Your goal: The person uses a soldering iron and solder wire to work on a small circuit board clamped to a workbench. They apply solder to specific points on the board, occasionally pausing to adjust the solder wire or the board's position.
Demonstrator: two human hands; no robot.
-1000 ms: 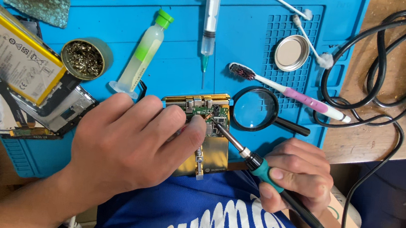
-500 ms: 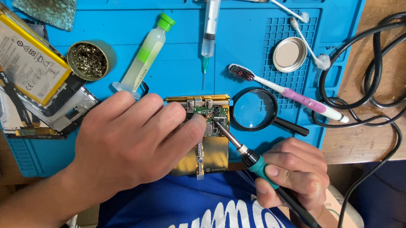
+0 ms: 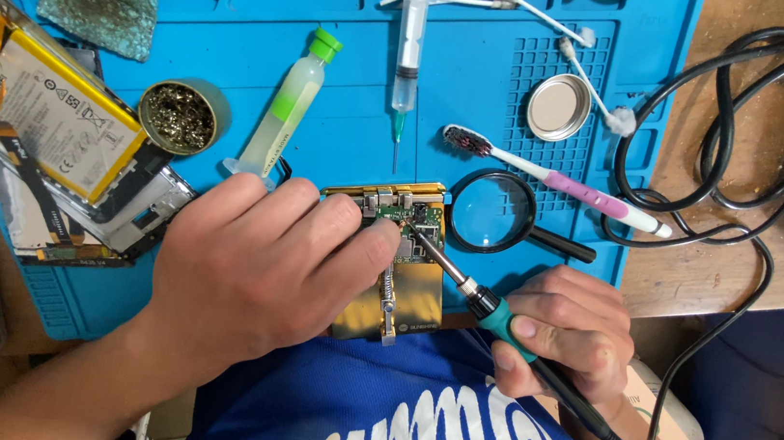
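A small green circuit board (image 3: 417, 215) is clamped in a gold-coloured holder (image 3: 413, 295) on the blue work mat (image 3: 483, 94). My left hand (image 3: 261, 269) lies over the holder's left side, fingertips pressing beside the board. My right hand (image 3: 574, 331) grips a soldering iron (image 3: 485, 307) with a teal collar and black handle; its metal tip touches the board. The cable runs off to the right.
A magnifying glass (image 3: 490, 213) lies just right of the holder, a toothbrush (image 3: 561, 182) and a small round tin lid (image 3: 559, 107) beyond it. A flux syringe (image 3: 287, 107), a thin syringe (image 3: 413, 33), a brass-wool tin (image 3: 178, 117) and an opened phone with battery (image 3: 44, 116) lie left. Black cables (image 3: 740, 140) coil right.
Both hands stay on the holder and the iron. The iron tip stays on the board; only the view has shifted slightly.
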